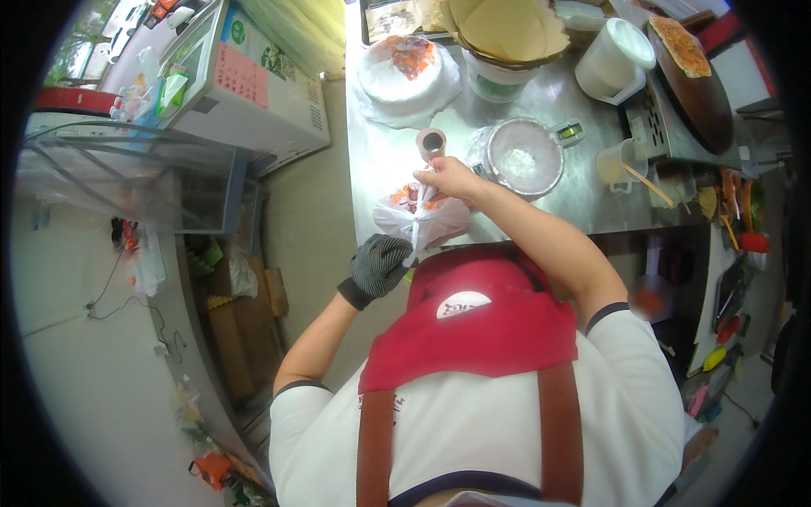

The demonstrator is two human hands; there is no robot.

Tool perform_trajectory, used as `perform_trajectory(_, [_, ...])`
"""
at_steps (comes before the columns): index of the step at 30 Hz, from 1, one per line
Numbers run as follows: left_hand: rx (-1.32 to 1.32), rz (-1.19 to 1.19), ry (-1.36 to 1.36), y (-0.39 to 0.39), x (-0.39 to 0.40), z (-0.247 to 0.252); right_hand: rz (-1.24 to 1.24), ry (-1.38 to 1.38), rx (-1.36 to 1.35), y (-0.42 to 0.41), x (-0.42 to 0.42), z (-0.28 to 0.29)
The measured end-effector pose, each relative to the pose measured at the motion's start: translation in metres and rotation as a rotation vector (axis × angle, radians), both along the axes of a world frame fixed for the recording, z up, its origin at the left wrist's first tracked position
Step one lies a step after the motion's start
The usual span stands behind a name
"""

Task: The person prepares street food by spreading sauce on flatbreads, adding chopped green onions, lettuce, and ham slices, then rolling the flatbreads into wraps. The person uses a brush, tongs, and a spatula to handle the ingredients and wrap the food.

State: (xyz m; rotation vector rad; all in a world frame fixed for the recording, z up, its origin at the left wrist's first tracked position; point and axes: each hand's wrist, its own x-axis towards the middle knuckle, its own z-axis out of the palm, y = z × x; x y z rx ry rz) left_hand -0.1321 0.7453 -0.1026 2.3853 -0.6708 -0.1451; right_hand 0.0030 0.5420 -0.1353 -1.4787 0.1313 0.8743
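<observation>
A white plastic bag with orange and dark red printing rests at the near left edge of the steel table. My left hand, in a dark dotted glove, grips a white strip of the bag's handle at its near side. My bare right hand pinches the other end of the handle above the bag. Just beyond the right fingers stands a pinkish-brown cylinder with a dark round opening. What the bag holds is hidden.
Behind are a plastic-covered round stack, a bucket topped with round brown sheets and a lidded white jug. Right of my hands sits a whitish round pot; a clear measuring jug is farther right. A white freezer stands left.
</observation>
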Motion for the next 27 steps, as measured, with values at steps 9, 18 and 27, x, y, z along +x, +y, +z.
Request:
perform_trajectory(9, [-0.813, 0.508, 0.529, -0.031, -0.005, 0.001, -0.477, 0.501, 0.217, 0.013, -0.008, -0.019])
perform_trajectory(18, [-1.612, 0.712, 0.719, -0.024, 0.0, -0.002, 0.068, -0.636, 0.121, 0.0, -0.029, 0.034])
perform_trajectory(27, [-0.857, 0.652, 0.664, -0.037, 0.028, 0.011, 0.037, -1.022, -0.036, 0.008, -0.053, 0.054])
